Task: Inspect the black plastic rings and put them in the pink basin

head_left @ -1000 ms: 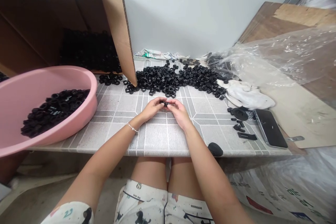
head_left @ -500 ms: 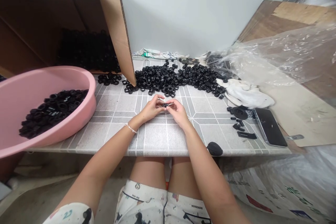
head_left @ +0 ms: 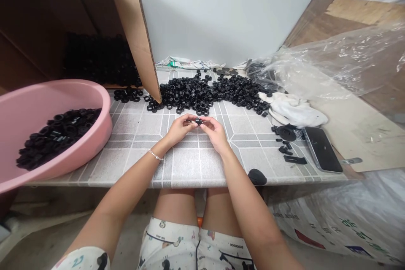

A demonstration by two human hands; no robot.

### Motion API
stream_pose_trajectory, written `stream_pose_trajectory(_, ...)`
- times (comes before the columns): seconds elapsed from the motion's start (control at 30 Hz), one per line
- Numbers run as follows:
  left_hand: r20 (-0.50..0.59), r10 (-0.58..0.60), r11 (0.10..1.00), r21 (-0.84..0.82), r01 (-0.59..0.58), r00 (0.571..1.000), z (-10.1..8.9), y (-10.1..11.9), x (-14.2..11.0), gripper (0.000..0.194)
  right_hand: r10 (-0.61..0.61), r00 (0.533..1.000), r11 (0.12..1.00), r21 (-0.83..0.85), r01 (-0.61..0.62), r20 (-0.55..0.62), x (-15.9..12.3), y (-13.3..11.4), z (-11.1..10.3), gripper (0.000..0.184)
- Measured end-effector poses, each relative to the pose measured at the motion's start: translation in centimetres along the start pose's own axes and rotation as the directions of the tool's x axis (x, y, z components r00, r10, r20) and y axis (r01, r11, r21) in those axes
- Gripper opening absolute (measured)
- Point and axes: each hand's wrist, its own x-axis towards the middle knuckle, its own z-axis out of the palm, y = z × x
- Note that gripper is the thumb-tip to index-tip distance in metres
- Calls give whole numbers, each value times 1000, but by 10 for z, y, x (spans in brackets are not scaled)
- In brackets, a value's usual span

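Between the fingertips of both hands is a small black plastic fitting point(head_left: 198, 121), held just above the checked tablecloth point(head_left: 185, 166). My left hand point(head_left: 181, 130) pinches it from the left side, and my right hand point(head_left: 215, 132) grips it from the right. The fingers cover part of the fitting, so its exact shape is hard to make out. Beyond the hands lies a wide heap of black plastic rings and caps point(head_left: 190, 93), spread along the back of the table.
A pink basin point(head_left: 106, 122) with black parts stands at left, before a cardboard box point(head_left: 133, 29) on its side holding more. At right lie a white cloth point(head_left: 295, 109), a phone point(head_left: 322, 149) and small black pieces point(head_left: 286, 147). A black rounded object point(head_left: 257, 176) sits at the front edge.
The black fitting has turned in the fingers and shows more of its side now. Both hands stay together in nearly the same place; the whole view has shifted slightly.
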Motion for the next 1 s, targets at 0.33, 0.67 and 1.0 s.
stream_pose_trajectory(0.33,-4,0,1000,-5,0,1000,4,2,-2,31,60,997,998,-31,-61,-47,-1,-3,-1,30)
stream_pose_trajectory(0.67,-5,-117,959,-260,112,993,11,-2,-3,36,135,976,991,19,-133,-172,-3,-1,5,43)
stream_pose_trajectory(1.0,-152,-97,947,-318,44,984,5,-3,1,37,184,982,930,317,-187,37,-4,-8,11,33)
